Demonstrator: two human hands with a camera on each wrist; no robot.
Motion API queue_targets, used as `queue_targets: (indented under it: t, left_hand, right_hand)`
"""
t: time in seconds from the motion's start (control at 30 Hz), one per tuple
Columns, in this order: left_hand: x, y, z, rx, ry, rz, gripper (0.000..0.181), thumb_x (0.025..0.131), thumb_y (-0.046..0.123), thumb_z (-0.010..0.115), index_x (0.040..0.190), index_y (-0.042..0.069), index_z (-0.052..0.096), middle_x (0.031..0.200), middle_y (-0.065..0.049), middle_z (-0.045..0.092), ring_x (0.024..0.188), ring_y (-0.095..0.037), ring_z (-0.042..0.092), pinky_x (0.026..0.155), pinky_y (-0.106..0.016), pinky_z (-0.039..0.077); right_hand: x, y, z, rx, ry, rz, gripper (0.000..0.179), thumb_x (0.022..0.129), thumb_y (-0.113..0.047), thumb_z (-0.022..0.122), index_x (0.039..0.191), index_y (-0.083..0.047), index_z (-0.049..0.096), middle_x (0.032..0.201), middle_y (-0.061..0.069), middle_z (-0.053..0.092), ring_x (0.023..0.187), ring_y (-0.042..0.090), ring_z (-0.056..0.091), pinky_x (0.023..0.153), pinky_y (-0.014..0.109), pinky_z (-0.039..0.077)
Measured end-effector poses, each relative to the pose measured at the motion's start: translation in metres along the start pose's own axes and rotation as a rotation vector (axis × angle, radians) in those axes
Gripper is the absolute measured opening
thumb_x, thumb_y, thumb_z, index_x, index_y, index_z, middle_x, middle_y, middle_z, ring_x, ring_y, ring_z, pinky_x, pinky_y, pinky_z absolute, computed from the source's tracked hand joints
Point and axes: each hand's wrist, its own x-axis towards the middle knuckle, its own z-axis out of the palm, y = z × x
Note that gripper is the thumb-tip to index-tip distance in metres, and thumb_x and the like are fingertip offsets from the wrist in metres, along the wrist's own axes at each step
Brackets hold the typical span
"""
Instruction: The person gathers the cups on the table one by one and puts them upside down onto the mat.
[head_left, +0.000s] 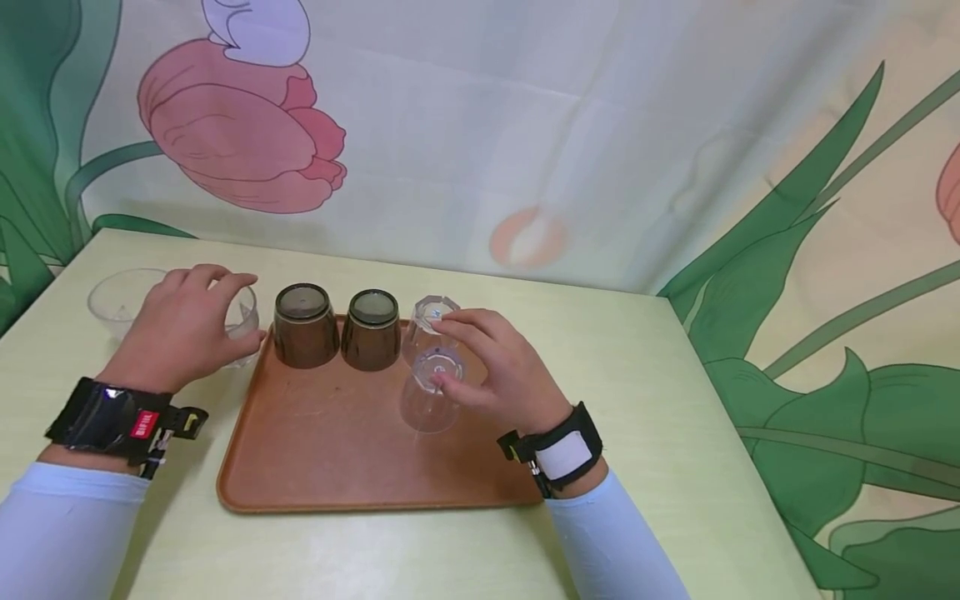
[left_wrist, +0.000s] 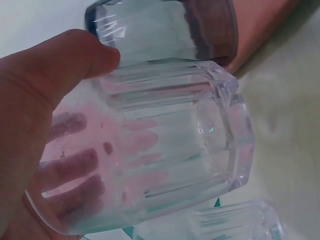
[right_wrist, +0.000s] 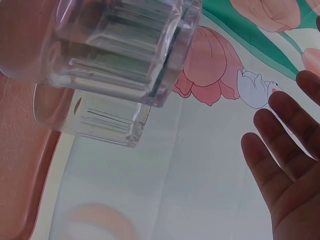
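My left hand (head_left: 180,321) curves around an upright clear glass (left_wrist: 165,150) just left of the brown tray (head_left: 337,450). The thumb lies on one side and the fingers show through the far wall. Another clear glass (head_left: 123,300) stands upright farther left, partly behind the hand. My right hand (head_left: 506,371) hovers with spread fingers beside two upside-down clear glasses on the tray, a near one (head_left: 431,396) and a far one (head_left: 431,321). In the right wrist view its fingers (right_wrist: 287,150) are apart from both.
Two dark upside-down glasses, a left one (head_left: 306,329) and a right one (head_left: 372,333), line the tray's back edge. The pale table (head_left: 622,400) extends around the tray. A flower-patterned curtain (head_left: 450,150) hangs behind it.
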Motion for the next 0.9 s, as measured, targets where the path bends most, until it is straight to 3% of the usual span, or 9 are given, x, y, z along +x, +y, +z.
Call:
queue_targets:
  t: [0.37,0.7,0.9]
  left_hand:
    - [-0.003,0.01,-0.015,-0.028,0.027,0.045,0.071,0.075,0.03,0.083,0.135,0.002,0.056,0.129,-0.029,0.052,0.118,-0.053,0.044,0.097,-0.069,0.038]
    - [-0.008,0.016,-0.02,-0.068,0.02,0.043,0.07,0.077,0.029,0.083,0.135,0.002,0.056,0.131,-0.029,0.052,0.12,-0.053,0.043,0.1,-0.068,0.034]
    - [-0.01,0.023,-0.024,-0.09,0.055,0.074,0.071,0.075,0.03,0.084,0.134,0.002,0.057,0.131,-0.029,0.053,0.121,-0.052,0.044,0.1,-0.068,0.034]
  right_hand:
    - [-0.001,0.001,0.002,-0.005,-0.003,0.007,0.054,0.084,-0.028,0.077,0.131,-0.006,0.062,0.126,0.013,0.061,0.12,0.025,0.057,0.105,0.033,0.049]
    - [-0.001,0.0,0.003,0.011,-0.016,0.024,0.061,0.085,-0.03,0.076,0.137,-0.005,0.056,0.13,0.014,0.059,0.122,0.025,0.056,0.107,0.034,0.048]
    - [-0.001,0.002,0.004,0.007,-0.014,0.018,0.058,0.085,-0.03,0.076,0.135,-0.005,0.058,0.128,0.014,0.06,0.12,0.026,0.058,0.105,0.035,0.05]
